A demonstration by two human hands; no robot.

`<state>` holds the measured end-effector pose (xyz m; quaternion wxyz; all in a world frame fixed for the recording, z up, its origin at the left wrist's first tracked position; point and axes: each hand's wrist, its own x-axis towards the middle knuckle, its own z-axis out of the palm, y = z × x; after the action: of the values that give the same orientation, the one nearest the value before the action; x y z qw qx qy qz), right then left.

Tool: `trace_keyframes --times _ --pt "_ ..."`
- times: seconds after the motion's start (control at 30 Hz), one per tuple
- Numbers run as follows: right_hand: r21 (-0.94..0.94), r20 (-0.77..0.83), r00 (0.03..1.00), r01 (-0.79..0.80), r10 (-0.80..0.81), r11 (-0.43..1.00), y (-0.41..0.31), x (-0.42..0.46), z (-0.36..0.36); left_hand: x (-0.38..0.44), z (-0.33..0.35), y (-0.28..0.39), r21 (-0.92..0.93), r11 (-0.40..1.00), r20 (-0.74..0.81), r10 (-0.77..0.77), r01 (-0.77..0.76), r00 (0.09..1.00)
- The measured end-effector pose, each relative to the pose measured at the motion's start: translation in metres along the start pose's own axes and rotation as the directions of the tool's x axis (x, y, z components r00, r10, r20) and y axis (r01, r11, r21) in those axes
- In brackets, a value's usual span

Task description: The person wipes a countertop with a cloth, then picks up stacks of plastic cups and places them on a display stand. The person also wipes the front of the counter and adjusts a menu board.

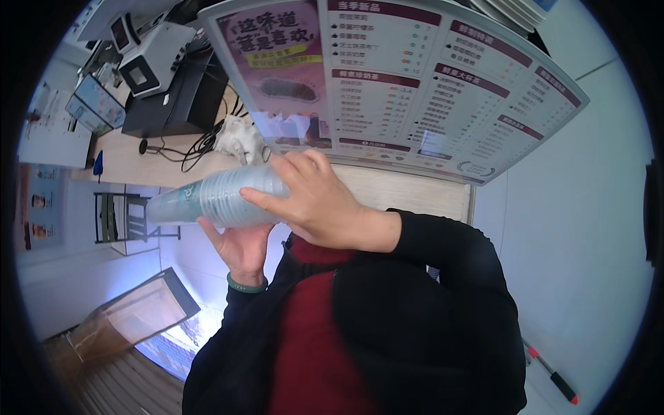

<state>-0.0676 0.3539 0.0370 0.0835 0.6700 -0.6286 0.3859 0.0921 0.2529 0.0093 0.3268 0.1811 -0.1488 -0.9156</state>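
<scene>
A stack of nested clear plastic cups [223, 194], with green print near its left end, lies sideways in front of my chest. My right hand [316, 205] wraps around the stack's right end from above, its thumb along the side. From below, my left hand [238, 246] supports the middle of the stack, thumb raised against the near side; its other fingers are hidden behind the cups. A green band [247, 286] circles my left wrist. Just beyond the cups, a crumpled white cloth or bag [241, 140] rests on the light wooden counter [171, 174].
A large printed menu board [376, 72] leans behind the counter edge. Black cables [199, 150] run beside a black box [171, 111] carrying a white device [150, 59]. A folding chair [122, 218] stands left. A red-and-black handle [563, 386] is at lower right.
</scene>
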Motion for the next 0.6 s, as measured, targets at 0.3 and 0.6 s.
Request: trace_keyframes --times 0.3,0.6 --pt "0.346 0.139 0.99 -0.03 -0.019 0.938 0.005 0.018 -0.076 -0.005 0.033 -0.011 -0.098 0.995 0.035 0.008 -0.004 0.999" --pt "0.383 0.212 0.976 -0.032 -0.055 0.923 -0.007 0.033 -0.132 -0.016 0.087 0.004 -0.071 0.997 0.204 -0.02 0.035 0.979"
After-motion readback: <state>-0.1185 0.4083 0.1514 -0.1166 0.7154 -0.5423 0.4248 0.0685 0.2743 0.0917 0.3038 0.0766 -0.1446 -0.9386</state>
